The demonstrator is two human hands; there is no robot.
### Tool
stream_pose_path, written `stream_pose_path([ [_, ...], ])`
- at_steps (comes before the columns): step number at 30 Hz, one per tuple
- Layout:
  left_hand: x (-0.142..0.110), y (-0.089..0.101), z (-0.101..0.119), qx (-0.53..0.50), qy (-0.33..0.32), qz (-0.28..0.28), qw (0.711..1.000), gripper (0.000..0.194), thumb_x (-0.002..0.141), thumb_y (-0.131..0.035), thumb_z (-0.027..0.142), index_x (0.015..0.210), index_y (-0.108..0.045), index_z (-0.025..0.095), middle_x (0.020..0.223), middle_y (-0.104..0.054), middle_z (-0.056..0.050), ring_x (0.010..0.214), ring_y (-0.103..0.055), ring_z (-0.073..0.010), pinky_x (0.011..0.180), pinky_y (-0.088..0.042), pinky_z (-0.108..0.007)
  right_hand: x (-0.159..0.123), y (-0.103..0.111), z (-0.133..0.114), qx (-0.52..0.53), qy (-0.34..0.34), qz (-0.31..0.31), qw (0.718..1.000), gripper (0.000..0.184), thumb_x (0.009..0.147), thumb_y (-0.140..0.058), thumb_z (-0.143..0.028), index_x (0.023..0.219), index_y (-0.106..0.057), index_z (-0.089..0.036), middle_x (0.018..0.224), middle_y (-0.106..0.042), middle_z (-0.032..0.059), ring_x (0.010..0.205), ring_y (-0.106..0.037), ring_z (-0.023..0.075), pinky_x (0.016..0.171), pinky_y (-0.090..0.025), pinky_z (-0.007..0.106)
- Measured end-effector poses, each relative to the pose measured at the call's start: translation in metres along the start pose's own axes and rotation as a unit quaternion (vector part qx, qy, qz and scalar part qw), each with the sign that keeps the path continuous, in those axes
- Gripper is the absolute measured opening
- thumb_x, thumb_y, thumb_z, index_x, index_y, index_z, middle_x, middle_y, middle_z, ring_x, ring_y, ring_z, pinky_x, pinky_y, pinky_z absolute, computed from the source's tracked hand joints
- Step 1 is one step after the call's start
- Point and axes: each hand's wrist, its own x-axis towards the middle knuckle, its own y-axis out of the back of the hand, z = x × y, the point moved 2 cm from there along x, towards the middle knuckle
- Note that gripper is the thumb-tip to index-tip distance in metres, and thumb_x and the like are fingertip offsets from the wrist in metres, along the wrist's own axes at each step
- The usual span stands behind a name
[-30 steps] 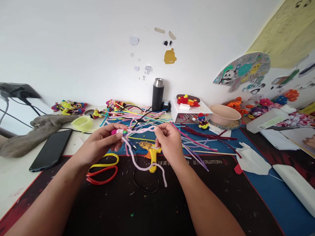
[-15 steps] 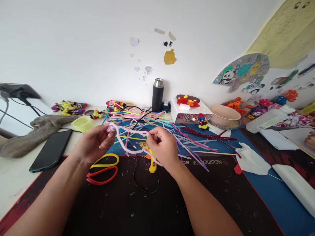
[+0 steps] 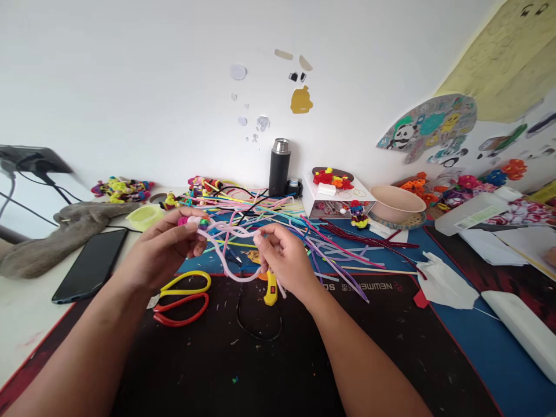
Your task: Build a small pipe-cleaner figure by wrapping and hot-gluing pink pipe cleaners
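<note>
Between finger and thumb, my left hand (image 3: 167,246) pinches a small pipe-cleaner figure (image 3: 197,221), wrapped in magenta, white and green. Pale lilac pipe cleaners (image 3: 230,272) run out from it to the right, one pair looking twisted together and another strand sagging in a loop. My right hand (image 3: 284,260) is closed on the far part of these strands, with a loose end poking out below it. Under the strands lies a yellow glue gun (image 3: 271,289), partly covered by my right hand. Red-and-yellow-handled scissors (image 3: 185,294) rest below my left wrist, their blades hidden.
Many coloured pipe cleaners (image 3: 347,255) are spread behind my hands. A black thermos (image 3: 279,168), a white box (image 3: 336,197) and a pinkish bowl (image 3: 397,202) stand along the wall. At the left lies a phone (image 3: 91,266). A black cord (image 3: 260,337) curls on the dark mat.
My right hand has moved left and slightly down along the lilac strands. The hanging strand is now drawn up toward it. My left hand has shifted left and turned the figure.
</note>
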Motion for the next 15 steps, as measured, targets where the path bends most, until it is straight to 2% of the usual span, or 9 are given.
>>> stream_pose_path([
  [3, -0.004, -0.006, 0.003, 0.055, -0.058, 0.002, 0.997, 0.03, 0.082, -0.093, 0.038, 0.102, -0.079, 0.02, 0.072, -0.067, 0.0, 0.061, -0.062, -0.0129, 0.056, -0.05, -0.02, 0.003, 0.001, 0.001, 0.131, -0.089, -0.041, 0.987, 0.043, 0.098, -0.061, -0.067, 0.105, -0.061, -0.024, 0.065, -0.061, -0.0056, 0.048, -0.065, 0.0141, 0.043, -0.042, 0.023],
  [6, -0.007, -0.009, 0.005, 0.12, -0.099, -0.004, 0.988, 0.025, 0.085, -0.091, 0.039, 0.102, -0.081, 0.023, 0.081, -0.068, -0.001, 0.067, -0.063, -0.0136, 0.061, -0.054, -0.022, 0.004, 0.002, 0.003, 0.18, -0.123, -0.046, 0.975, 0.055, 0.095, -0.06, -0.076, 0.101, -0.064, -0.022, 0.065, -0.064, -0.004, 0.049, -0.067, 0.0141, 0.042, -0.043, 0.021],
  [11, -0.013, -0.014, 0.003, 0.204, -0.095, -0.017, 0.974, 0.023, 0.086, -0.09, 0.042, 0.103, -0.083, 0.028, 0.093, -0.071, -0.002, 0.074, -0.065, -0.0145, 0.066, -0.057, -0.023, 0.005, 0.002, 0.006, 0.188, -0.12, -0.021, 0.975, 0.051, 0.093, -0.068, -0.072, 0.09, -0.062, -0.021, 0.058, -0.062, -0.0052, 0.045, -0.064, 0.013, 0.041, -0.043, 0.021],
  [15, -0.013, -0.02, 0.004, 0.22, -0.085, -0.028, 0.971, 0.022, 0.086, -0.089, 0.045, 0.101, -0.083, 0.029, 0.091, -0.071, -0.001, 0.073, -0.065, -0.0142, 0.065, -0.055, -0.021, 0.006, 0.002, 0.005, 0.181, -0.115, 0.005, 0.977, 0.043, 0.09, -0.074, -0.063, 0.09, -0.062, -0.022, 0.057, -0.061, -0.0064, 0.045, -0.062, 0.0121, 0.042, -0.043, 0.02],
])
